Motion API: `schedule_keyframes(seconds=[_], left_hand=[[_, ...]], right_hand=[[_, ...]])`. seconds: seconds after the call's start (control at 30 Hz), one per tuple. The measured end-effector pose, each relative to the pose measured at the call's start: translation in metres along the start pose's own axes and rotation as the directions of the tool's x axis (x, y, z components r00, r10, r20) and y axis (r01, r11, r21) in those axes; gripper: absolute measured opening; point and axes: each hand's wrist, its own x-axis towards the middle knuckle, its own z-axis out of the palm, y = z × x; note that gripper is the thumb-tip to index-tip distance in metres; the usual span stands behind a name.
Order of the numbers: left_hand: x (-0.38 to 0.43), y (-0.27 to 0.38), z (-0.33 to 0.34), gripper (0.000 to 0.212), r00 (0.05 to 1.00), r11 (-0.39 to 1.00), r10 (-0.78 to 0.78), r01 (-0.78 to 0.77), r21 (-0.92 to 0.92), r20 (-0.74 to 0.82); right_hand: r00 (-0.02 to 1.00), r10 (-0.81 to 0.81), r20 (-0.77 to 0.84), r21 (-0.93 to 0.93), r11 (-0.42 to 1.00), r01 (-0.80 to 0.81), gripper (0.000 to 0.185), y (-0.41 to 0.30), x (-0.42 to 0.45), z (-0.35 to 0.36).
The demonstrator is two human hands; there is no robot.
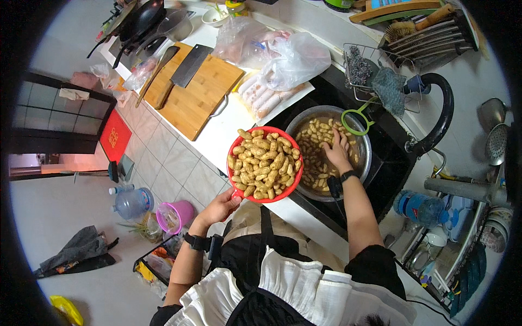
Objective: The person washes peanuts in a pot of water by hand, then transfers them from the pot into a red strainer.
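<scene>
My left hand (pixel 222 205) grips the short handle of a red plastic bowl (pixel 301 171), which is heaped with unshelled peanuts (pixel 265 163). The bowl is over the counter's front edge, left of a metal basin (pixel 369 140) in the black sink. In the basin, more unshelled peanuts (pixel 314 142) lie in murky brown water. My right hand (pixel 338 153) reaches into it with fingers apart, at the peanuts near the far side. What lies beneath its palm is hidden. A green ring-shaped handle (pixel 354 132) overlaps the basin's far right rim.
Left on the counter, a cleaver (pixel 191 65) and a wooden spatula (pixel 157 75) lie on a bamboo cutting board (pixel 212 93). Bagged food (pixel 273 93) is behind the basin. A black faucet (pixel 446 106) arches at the right, near a wire caddy (pixel 359 91). A pink bin (pixel 189 210) stands on the floor.
</scene>
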Motion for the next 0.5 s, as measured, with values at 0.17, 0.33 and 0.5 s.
schedule_keyframes(seconds=[0.17, 0.33, 0.5], left_hand=[[-0.010, 0.018, 0.004, 0.040, 0.993, 0.989, -0.119, 0.121, 0.084, -0.027], [-0.007, 0.011, 0.004, 0.040, 0.993, 0.992, -0.100, 0.104, 0.070, -0.057], [-0.004, 0.008, 0.004, 0.037, 0.996, 0.987, -0.079, 0.083, 0.134, -0.042]], right_hand=[[0.955, -0.010, 0.297, 0.365, 0.925, -0.104, 0.076, -0.040, 0.031, 0.026], [0.864, -0.290, 0.412, 0.370, 0.920, 0.132, 0.073, -0.017, 0.019, 0.080], [0.778, -0.170, 0.605, 0.378, 0.921, -0.093, 0.078, 0.019, -0.026, 0.100]])
